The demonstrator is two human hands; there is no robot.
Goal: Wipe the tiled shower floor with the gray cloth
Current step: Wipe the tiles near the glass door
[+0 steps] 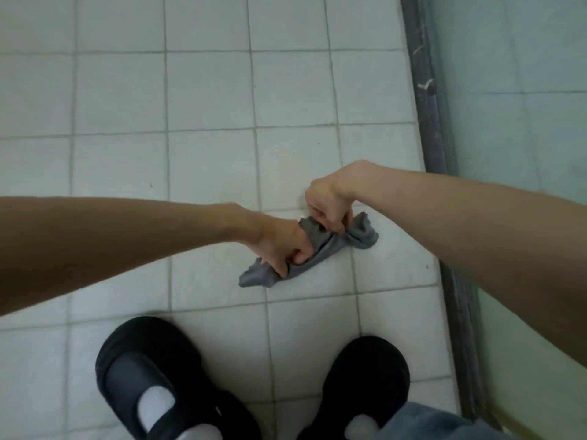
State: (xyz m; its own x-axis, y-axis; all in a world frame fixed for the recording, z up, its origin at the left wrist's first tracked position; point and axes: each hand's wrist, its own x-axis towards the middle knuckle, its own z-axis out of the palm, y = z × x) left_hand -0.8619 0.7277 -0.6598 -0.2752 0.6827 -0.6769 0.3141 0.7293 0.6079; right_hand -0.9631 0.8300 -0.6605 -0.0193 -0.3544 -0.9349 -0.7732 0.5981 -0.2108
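Note:
The gray cloth is bunched into a twisted roll just above the white tiled floor, right of the middle of the view. My left hand is shut around its lower left part, with one end of the cloth hanging out below the fist. My right hand grips the upper part from above, and the other end fans out to the right of it. Whether the cloth touches the tiles I cannot tell.
A dark gray threshold strip runs down the right side, with pale green tiles behind what looks like glass beyond it. My two feet in black slippers stand on the tiles at the bottom.

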